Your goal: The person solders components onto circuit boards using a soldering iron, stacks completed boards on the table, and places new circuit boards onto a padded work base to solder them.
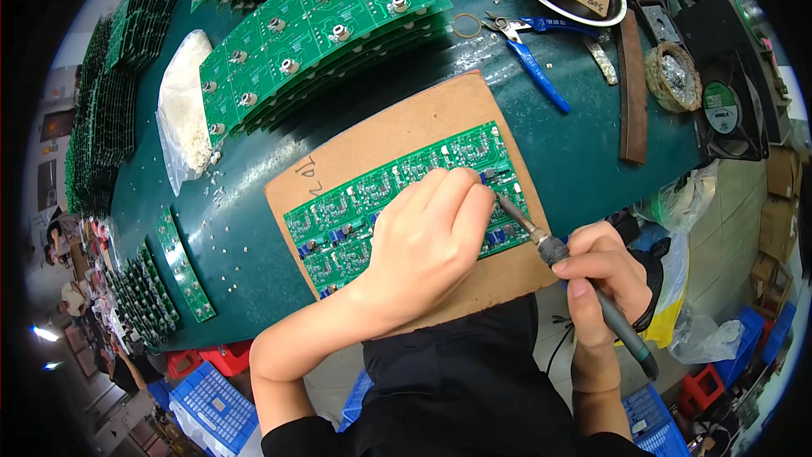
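A green circuit board panel (321, 215), set with small parts and blue capacitors, lies on a brown fibreboard sheet (423, 114) before me. My left hand (431, 233) rests over the panel's middle, its fingers curled and pressed together near the right end; what they pinch, if anything, is hidden. In my right hand (605, 275) is a soldering iron (554, 252), gripped like a pen by its dark handle. Its metal tip points up and left, at the panel close to my left fingertips. Whether the tip touches a joint cannot be made out.
Stacked green circuit panels (313, 34) stand at the back, more (101, 110) at far left. A bag of small white parts (182, 110) lies between them. Blue-handled cutters (537, 72), a solder spool (672, 76), a brown bar (631, 93) and a fan (727, 110) sit at right.
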Available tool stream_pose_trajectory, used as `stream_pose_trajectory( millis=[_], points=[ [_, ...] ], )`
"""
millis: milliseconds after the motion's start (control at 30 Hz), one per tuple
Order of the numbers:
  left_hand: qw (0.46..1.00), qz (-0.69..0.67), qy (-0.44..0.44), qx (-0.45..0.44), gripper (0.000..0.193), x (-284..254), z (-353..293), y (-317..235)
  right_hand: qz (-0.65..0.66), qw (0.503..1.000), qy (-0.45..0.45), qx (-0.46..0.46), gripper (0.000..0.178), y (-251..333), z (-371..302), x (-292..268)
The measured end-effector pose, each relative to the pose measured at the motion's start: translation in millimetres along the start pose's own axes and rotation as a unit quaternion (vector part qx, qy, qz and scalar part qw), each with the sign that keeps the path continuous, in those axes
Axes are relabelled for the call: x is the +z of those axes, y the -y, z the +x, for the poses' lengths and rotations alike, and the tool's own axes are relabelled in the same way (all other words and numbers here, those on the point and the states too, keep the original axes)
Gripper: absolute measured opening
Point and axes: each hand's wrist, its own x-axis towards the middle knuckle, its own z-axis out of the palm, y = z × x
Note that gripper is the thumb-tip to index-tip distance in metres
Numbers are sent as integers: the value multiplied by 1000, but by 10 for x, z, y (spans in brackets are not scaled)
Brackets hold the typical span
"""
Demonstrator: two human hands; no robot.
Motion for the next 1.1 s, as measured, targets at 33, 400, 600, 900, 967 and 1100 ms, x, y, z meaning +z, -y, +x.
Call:
stream_pose_trajectory(
  millis=[33,400,600,900,967,1100],
  points=[
    [1000,18,9,7,19,14,2,2,-1,1000,0,1,11,-4,10,-6],
    [1000,-15,3,-22,17,-40,-99,-144,-426,885,-186,-31,21,-407,358,-703],
    [999,-5,-23,-25,16,-82,-199,-70,-226,950,-182,118,22,-296,132,-409],
    [937,102,-123,-311,27,-954,-1152,589,-291,954,0,-76,34,-110,-54,429],
    [934,-10,-145,-328,24,-874,-1313,605,-254,967,-22,-17,35,-128,-124,434],
    [857,-270,-272,-345,19,-804,-1415,488,93,979,-127,129,39,50,-195,371]
  ],
)
